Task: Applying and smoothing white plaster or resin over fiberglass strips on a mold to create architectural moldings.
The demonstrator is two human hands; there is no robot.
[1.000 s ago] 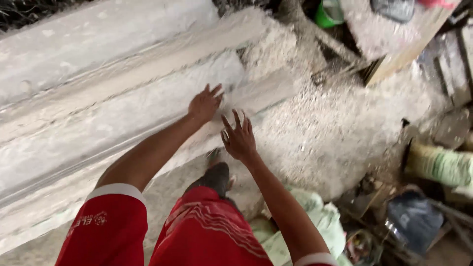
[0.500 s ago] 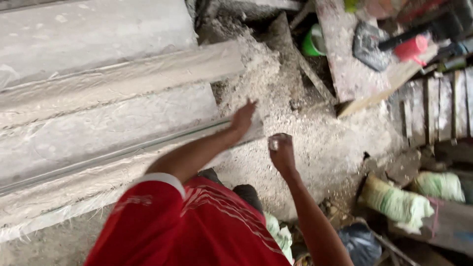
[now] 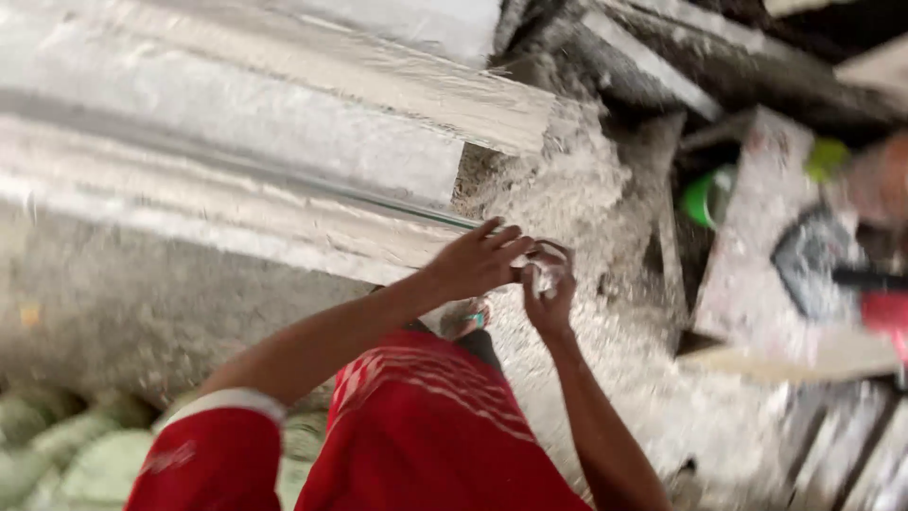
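White plaster moulding [image 3: 265,180] across upper left of head view. Just beyond its cut end — left hand [image 3: 473,263] and right hand [image 3: 549,293] meeting, pinching small pale lump [image 3: 543,279], blurred. Plaster crumbs [image 3: 577,189] just right of that end.

Dusty floor [image 3: 662,416] under moulded slab [image 3: 236,142]

rough matt white plaster moulding [image 3: 284,142]

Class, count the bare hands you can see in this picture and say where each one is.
2. The left hand is at the end of the long white moulded slab; the right hand meets it just beside, over the white rubble. No others show.
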